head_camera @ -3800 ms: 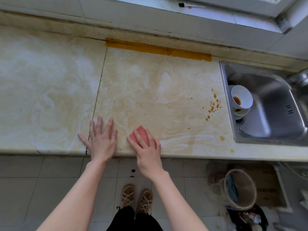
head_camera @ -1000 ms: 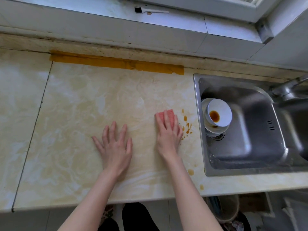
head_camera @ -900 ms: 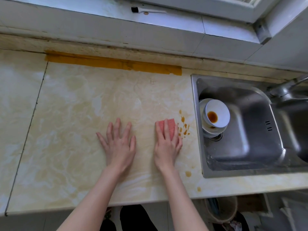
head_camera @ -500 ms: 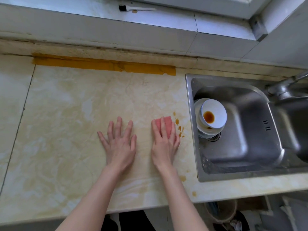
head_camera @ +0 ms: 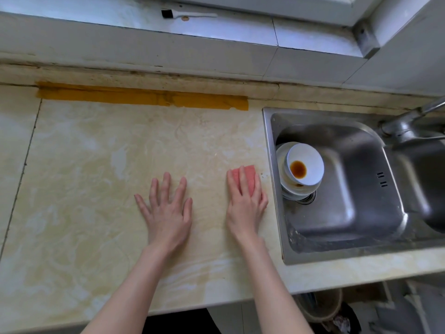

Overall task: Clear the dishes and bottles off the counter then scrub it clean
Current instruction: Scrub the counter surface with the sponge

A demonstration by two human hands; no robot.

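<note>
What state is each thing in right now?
left hand, flat on the counter, fingers spread.
right hand, pressing the sponge flat.
sponge, under right hand, beside the sink.
counter, streaked, specks by sponge.
bowls, stacked in sink, top one tilted, brown residue.
tap, no water visible.

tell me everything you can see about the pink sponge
The sponge is a pink-red, soft-looking block with rounded corners. It lies flat on the beige marbled counter, close to the left rim of the sink. The right hand rests flat on top with its fingers straight and covers the near part, so only the far end and right edge show. A few small specks lie by its far right corner. Its underside is hidden.
</note>
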